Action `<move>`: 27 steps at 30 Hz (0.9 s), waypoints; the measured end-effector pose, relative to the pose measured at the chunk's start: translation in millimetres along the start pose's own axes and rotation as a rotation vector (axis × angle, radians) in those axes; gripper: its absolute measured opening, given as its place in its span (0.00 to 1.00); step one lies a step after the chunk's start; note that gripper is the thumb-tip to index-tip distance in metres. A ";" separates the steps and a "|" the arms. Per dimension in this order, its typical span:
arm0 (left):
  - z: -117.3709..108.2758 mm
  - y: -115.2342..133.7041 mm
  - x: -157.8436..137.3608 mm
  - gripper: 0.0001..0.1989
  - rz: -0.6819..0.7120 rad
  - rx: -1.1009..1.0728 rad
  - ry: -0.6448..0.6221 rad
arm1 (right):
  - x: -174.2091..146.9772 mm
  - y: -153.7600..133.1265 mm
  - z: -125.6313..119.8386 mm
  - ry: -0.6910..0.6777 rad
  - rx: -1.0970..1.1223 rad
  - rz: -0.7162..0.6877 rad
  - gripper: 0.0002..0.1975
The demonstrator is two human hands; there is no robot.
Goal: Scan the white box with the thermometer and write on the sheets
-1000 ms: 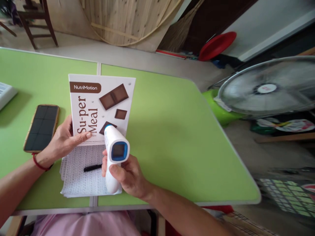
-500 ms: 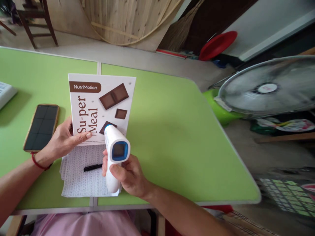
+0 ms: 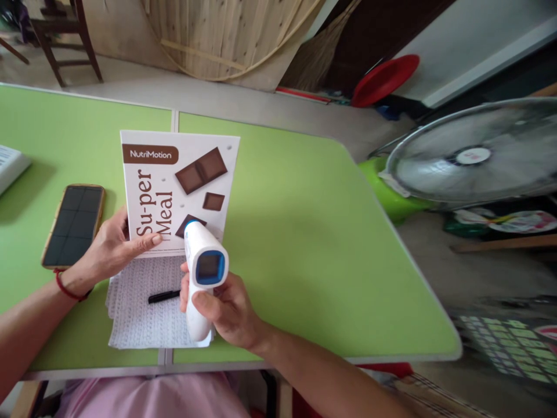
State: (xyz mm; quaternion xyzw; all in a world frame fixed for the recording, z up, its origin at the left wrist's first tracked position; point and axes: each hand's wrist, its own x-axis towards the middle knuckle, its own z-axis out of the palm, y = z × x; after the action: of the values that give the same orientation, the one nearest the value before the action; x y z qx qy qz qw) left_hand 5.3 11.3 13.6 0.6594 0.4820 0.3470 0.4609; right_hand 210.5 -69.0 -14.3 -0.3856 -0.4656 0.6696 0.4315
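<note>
My left hand (image 3: 114, 244) grips the lower left corner of a white box (image 3: 195, 209) printed "NutriMotion Su-per Meal" with chocolate pieces, its thumb across the front. The box stands tilted up, facing me. In my right hand (image 3: 230, 307) is a white infrared thermometer (image 3: 199, 313) with a blue-rimmed, dark screen, fingers wrapped around its handle. Its front end overlaps the lower right part of the box; I cannot tell whether they touch. Beneath both lie sheets of handwritten paper (image 3: 134, 316), with a black pen (image 3: 163, 296) on top.
A phone in a yellowish case (image 3: 73, 226) lies left of my left hand on the green table (image 3: 313, 244). The edge of a white device (image 3: 11, 165) shows at far left. Beyond the table's right edge stands a fan (image 3: 474, 154). A wooden chair (image 3: 65, 40) is at the back left.
The thermometer in my right hand has shifted very slightly to the left. My left hand and the box stay almost still.
</note>
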 end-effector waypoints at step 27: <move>-11.0 -1.5 -3.1 0.34 -0.107 0.029 -0.020 | 33.1 -14.1 -110.6 0.278 -1.397 -0.260 0.20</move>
State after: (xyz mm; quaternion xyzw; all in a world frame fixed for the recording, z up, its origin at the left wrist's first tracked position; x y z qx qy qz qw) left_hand -6.0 11.5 15.8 0.6429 0.5168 0.3082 0.4739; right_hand 304.1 -3.0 -34.3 -0.5944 -0.7677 0.1037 0.2160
